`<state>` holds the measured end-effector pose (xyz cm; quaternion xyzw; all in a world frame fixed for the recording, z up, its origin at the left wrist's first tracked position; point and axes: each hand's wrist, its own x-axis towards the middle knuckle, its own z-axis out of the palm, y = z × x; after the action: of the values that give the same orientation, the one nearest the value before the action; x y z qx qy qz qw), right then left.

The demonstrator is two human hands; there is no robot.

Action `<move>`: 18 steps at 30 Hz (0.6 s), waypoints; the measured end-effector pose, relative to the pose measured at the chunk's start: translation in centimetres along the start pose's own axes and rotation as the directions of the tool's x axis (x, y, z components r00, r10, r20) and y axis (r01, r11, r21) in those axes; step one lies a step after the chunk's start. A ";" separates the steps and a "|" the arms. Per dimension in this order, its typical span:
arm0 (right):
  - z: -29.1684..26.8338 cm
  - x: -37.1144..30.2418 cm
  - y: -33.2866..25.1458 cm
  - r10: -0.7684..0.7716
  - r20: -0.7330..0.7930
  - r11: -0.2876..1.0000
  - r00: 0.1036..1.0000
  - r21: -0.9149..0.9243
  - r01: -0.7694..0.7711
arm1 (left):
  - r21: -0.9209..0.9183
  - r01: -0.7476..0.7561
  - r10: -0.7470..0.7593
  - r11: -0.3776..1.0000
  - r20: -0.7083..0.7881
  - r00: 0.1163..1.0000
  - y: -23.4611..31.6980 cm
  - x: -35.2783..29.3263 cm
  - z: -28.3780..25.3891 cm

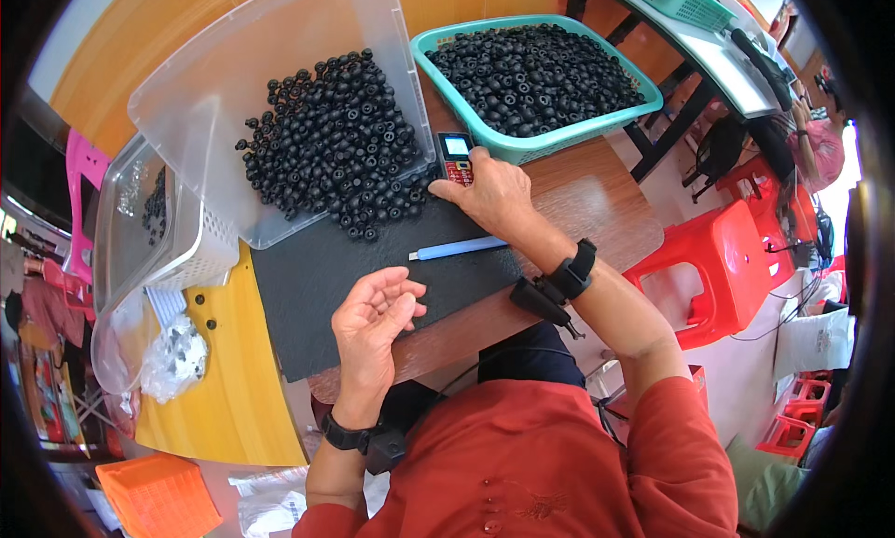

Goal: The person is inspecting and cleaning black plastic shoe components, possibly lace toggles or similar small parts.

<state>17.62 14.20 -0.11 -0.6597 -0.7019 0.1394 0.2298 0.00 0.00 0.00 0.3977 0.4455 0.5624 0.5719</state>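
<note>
My right hand point(494, 195) has its thumb and fingers around a small keypad mobile phone point(457, 160) with a lit screen, beside the teal basket point(522, 147). The palm side of that hand is hidden. Over the near edge of the dark mat point(308, 286), my left hand point(378, 319) holds nothing, its fingers loosely bent and the thumb apart. A blue pen-like tool point(459, 249) with a pale tip lies on the mat between the hands. Black bead-like parts point(340, 142) spill from a tipped clear plastic bin point(186, 109) onto the mat.
More black parts point(541, 76) fill the teal basket. To the left are a white perforated basket point(210, 244), a clear plastic bag point(174, 359) and two loose black parts on the yellow table point(224, 398). A red stool point(713, 268) stands right; an orange crate point(160, 498) sits lower left.
</note>
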 end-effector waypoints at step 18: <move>1.0 -0.4 3.1 -0.503 -0.163 0.839 0.849 -0.327 0.435 | 0.151 0.006 0.015 0.989 -0.144 0.989 0.0 0.8 -1.4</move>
<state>19.83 14.17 -2.57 -0.5035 -0.8218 -0.1029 0.2462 -1.37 0.74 -0.44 0.3990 0.5260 0.5558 0.5052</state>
